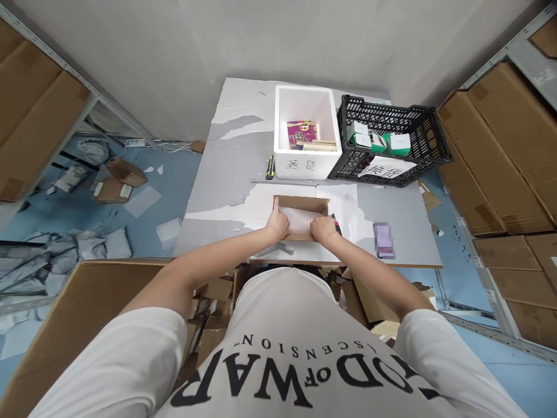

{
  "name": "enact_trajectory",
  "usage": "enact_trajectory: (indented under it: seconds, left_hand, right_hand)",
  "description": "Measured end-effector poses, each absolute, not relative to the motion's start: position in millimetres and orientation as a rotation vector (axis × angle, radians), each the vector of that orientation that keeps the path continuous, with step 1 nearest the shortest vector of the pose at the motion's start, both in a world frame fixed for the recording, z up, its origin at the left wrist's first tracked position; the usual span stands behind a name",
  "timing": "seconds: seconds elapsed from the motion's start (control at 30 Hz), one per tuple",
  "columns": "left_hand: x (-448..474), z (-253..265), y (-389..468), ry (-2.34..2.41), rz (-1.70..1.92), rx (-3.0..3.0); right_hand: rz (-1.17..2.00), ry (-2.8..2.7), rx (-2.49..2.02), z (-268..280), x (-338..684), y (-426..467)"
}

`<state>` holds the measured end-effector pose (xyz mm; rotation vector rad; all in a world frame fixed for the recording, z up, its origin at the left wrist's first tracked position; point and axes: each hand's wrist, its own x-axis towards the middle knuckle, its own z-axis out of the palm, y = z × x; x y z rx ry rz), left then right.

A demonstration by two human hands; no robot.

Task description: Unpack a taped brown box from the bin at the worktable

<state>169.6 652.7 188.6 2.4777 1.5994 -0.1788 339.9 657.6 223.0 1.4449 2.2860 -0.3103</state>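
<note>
One open carton (300,201) lay on the table (409,232), on the near side of the white foam box (322,167), its mouth facing up and its long axis running left to right, along that box's front wall. One bundle of translucent wrap (300,220) lay inside, stretched the same way. I had two hands on it: my left hand (279,223) at the left end, thumb up by the wall, fingers curled; my right hand (324,229) bunched at the other end. I could not tell whether either gripped wrap or cardboard. One red-and-black item (336,223), partly hidden, showed beside my right hand. One yellow-and-black knife (270,167) lay just left of the foam box, and one black crate (346,168) stood just right of it. One purple rectangle (383,238), blurred, lay nearer me, rightward of the foam box.
</note>
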Motion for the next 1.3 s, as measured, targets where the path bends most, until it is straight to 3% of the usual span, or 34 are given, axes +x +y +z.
enact_trajectory:
  seconds: [0.17, 0.33, 0.57, 0.73, 0.9, 1.03, 1.3]
  left_hand:
    - [150, 186, 626, 1.78, 0.058, 2.273]
    - [131, 175, 610, 1.813, 0.116, 2.142]
    - [127, 129, 601, 1.656, 0.568, 2.049]
    - [128, 128, 600, 1.666, 0.576, 2.036]
    - [128, 137, 597, 1.71, 0.497, 2.01]
    - [129, 141, 595, 1.735, 0.469, 1.996]
    - [134, 149, 596, 1.796, 0.413, 1.954]
  right_hand:
    - [-0.311, 2.158, 1.737, 212, 373, 634]
    - [-0.608, 2.372, 1.914, 178, 400, 614]
    - [-0.936, 2.557, 2.132, 135, 401, 605]
    - [-0.927, 2.555, 2.034, 140, 407, 605]
    - [-0.546, 2.497, 2.131, 188, 398, 615]
    - [-0.659, 2.589, 1.709, 215, 357, 644]
    - [-0.701, 1.89, 1.818, 157, 304, 693]
